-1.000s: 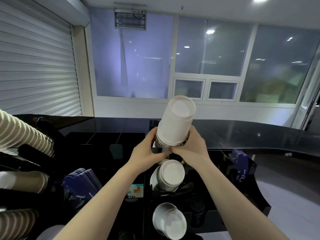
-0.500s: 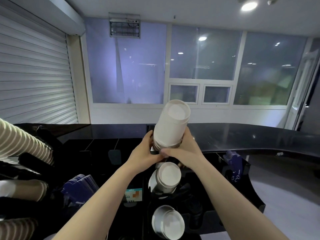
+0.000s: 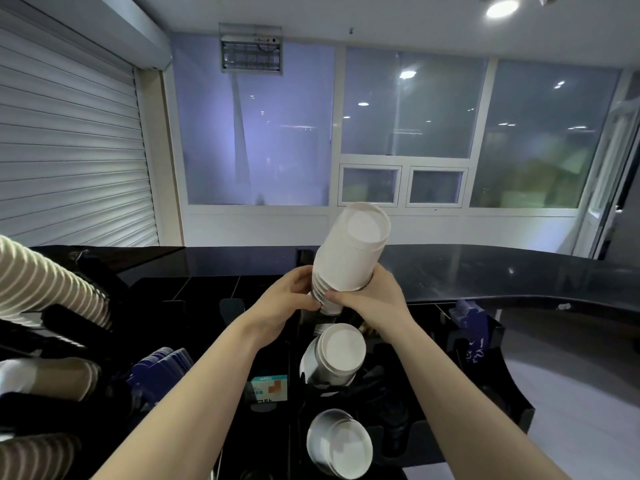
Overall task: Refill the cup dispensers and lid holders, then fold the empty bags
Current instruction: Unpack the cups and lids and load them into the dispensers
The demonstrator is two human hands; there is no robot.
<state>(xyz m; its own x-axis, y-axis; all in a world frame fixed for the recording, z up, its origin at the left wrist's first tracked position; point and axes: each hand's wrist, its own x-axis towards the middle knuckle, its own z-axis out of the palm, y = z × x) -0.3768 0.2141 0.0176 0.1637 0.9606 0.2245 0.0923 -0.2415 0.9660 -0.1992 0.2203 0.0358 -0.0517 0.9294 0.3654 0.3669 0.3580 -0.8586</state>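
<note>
A stack of white paper cups [image 3: 351, 252] stands bottom-up over the top hole of the black cup dispenser [image 3: 485, 375], tilted slightly right. My left hand [image 3: 289, 299] grips the stack's lower rims from the left. My right hand [image 3: 372, 299] grips them from the right, fingers curled round the base. Below, a second cup stack [image 3: 337, 355] pokes out of the middle hole. A third cup stack [image 3: 341, 445] sits in the lowest hole.
Long ribbed cup stacks [image 3: 45, 285] lie at the left, with more cups [image 3: 48, 377] beneath them. Blue sleeves [image 3: 159, 370] stand left of the dispenser, blue items [image 3: 471, 320] at its right. A curved black counter [image 3: 485, 271] runs behind; windows and a roller shutter beyond.
The view has tilted a little and the stack sits slightly lower between my hands. Both hands keep their hold at its base.
</note>
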